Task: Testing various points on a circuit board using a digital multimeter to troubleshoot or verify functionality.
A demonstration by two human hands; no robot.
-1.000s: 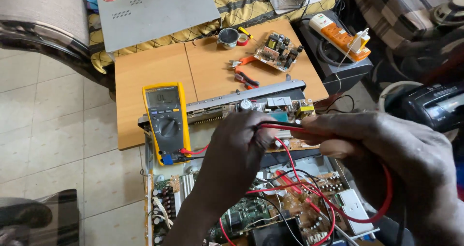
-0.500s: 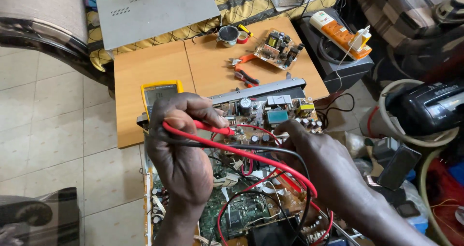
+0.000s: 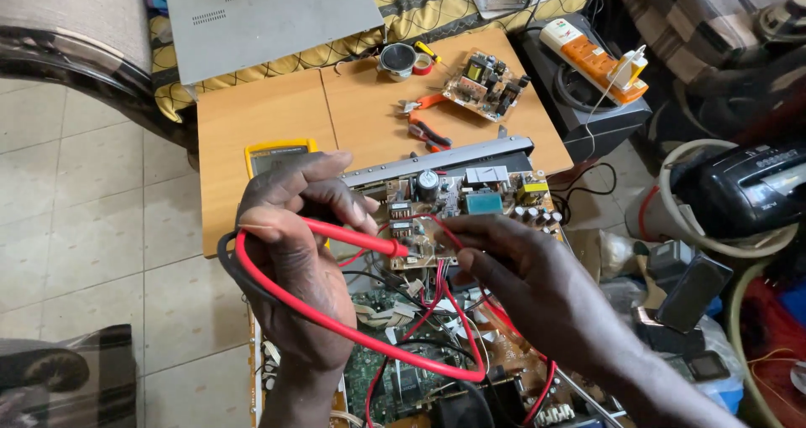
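Left hand [image 3: 294, 260] pinches a red probe [image 3: 357, 237] — tip on the circuit board [image 3: 453, 210]; right hand [image 3: 537, 281] rests curled beside it — its grip hidden.

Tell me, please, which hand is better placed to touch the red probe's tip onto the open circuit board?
The left hand, probably. It already grips the red pencil-shaped probe, whose tip lies over the brown open circuit board. The right hand rests lower on the board among the red wires.
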